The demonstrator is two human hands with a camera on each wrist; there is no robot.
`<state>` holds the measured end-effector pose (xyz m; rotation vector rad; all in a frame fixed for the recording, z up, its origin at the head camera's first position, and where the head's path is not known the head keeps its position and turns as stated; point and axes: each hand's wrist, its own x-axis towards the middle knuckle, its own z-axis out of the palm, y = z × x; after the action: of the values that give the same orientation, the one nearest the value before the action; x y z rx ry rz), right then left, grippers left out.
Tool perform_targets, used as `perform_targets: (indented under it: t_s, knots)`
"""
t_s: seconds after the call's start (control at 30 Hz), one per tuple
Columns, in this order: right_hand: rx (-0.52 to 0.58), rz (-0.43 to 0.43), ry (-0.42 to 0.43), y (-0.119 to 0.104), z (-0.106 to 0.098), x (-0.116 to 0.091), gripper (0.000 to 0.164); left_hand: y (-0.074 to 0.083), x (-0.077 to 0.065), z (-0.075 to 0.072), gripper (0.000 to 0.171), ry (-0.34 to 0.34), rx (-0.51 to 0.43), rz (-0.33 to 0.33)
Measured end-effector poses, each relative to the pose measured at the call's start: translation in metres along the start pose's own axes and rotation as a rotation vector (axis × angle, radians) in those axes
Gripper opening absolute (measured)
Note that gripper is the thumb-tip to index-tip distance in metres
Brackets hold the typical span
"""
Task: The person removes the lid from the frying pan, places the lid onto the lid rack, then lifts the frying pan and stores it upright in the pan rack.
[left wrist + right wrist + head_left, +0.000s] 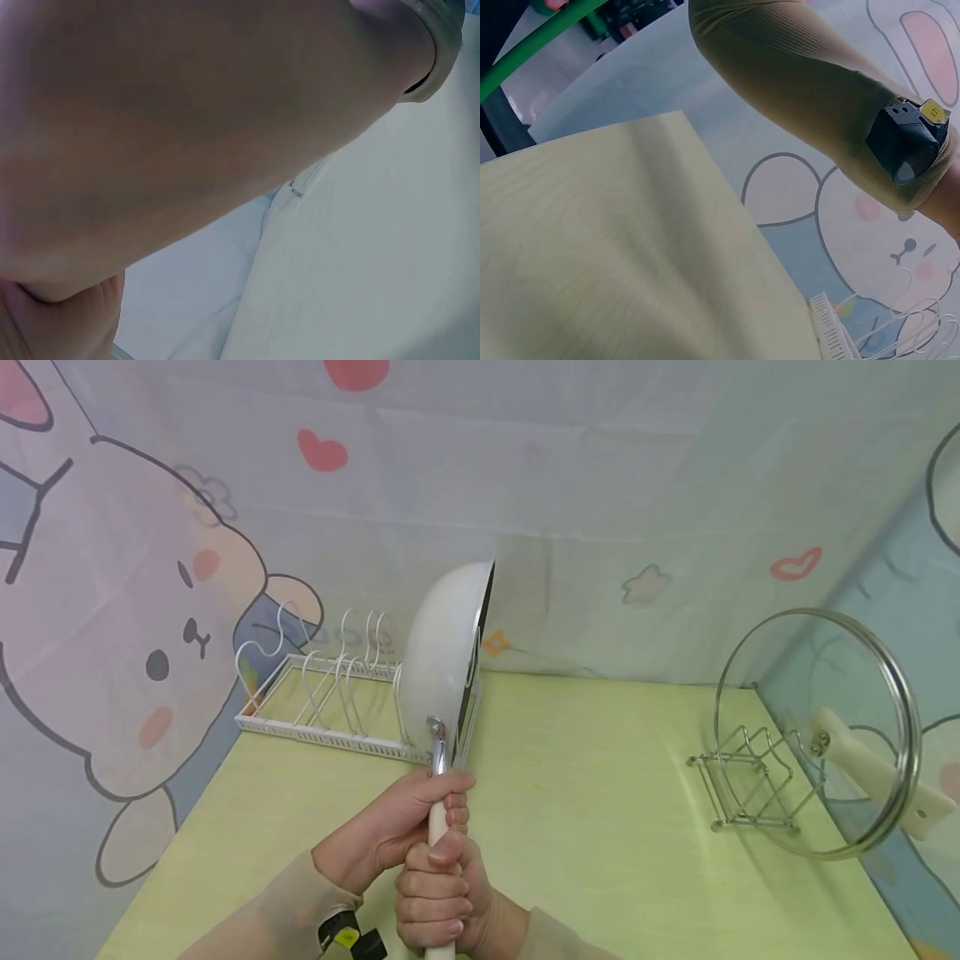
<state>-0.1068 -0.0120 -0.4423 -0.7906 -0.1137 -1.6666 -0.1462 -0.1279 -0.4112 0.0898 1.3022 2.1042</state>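
A white wok (442, 652) with a dark inside stands on its edge at the right end of a white wire rack (322, 739). Its opening faces right, and its handle points toward me. My left hand (397, 822) grips the cream handle just below its metal joint, thumb lying across the top. Lower down, my right hand (442, 893) wraps its fingers around the same handle. Bare skin (187, 135) fills much of the left wrist view, so the grip is hidden there. The right wrist view shows a sleeved arm (802, 90) with a strapped camera, and no wok.
On the right of the light green table (600, 827), a glass lid (903, 718) with a steel rim and cream handle stands upright in a small metal wire rack (757, 822). A cartoon-printed cloth (562, 485) hangs behind and at the sides.
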Motion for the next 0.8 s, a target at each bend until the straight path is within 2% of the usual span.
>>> perform_targets:
  t_s: [0.33, 0.57, 0.8]
  knots:
    - [0.036, -0.013, 0.0, 0.0018, -0.0071, -0.0042, 0.048, -0.0008, 0.0005, -0.0005, 0.034, 0.024, 0.001, -0.021]
    - [0.015, -0.009, 0.015, 0.0003, -0.0001, -0.0006, 0.05, 0.0014, -0.0003, 0.0, 0.034, 0.027, -0.003, -0.035]
    - [-0.015, -0.028, 0.055, -0.0019, -0.0021, -0.0004, 0.047, 0.0081, -0.0002, 0.002, 0.033, 0.014, -0.029, -0.049]
